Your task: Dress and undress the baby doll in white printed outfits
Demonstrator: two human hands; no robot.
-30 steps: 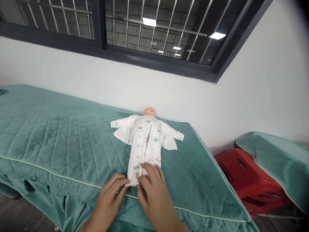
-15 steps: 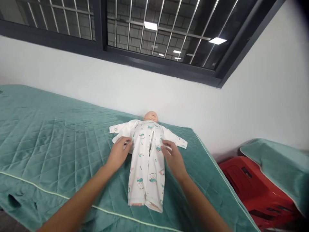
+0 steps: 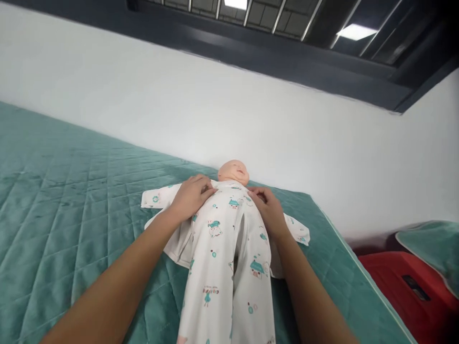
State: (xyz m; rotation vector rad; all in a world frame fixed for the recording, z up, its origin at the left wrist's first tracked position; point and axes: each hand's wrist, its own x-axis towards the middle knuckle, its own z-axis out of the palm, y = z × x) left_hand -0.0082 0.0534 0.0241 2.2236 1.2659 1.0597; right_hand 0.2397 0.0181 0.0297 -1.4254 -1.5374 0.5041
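Observation:
A baby doll [image 3: 234,171] lies on its back with its head toward the wall. It wears a white long-sleeved top [image 3: 175,241] with spread sleeves. White printed baby pants [image 3: 213,267] cover its front up to the upper chest, with a narrow gap between the legs. At the pants' upper left edge, my left hand [image 3: 193,195] has its fingers bent and thumb close to them, pinching the cloth. My right hand [image 3: 269,210] pinches the upper right edge in the same way. The fingertips are partly hidden against the cloth.
A green quilted cover [image 3: 89,210] lies under the doll. Behind it rises a white wall [image 3: 143,112] below a dark window frame [image 3: 251,48] with metal bars. At the lower right stands a red plastic stool [image 3: 405,277] with green cloth [image 3: 433,246] over it.
Both hands have moved up from the pants' sides to their upper edge near the doll's neck. The view has come closer and tilted down.

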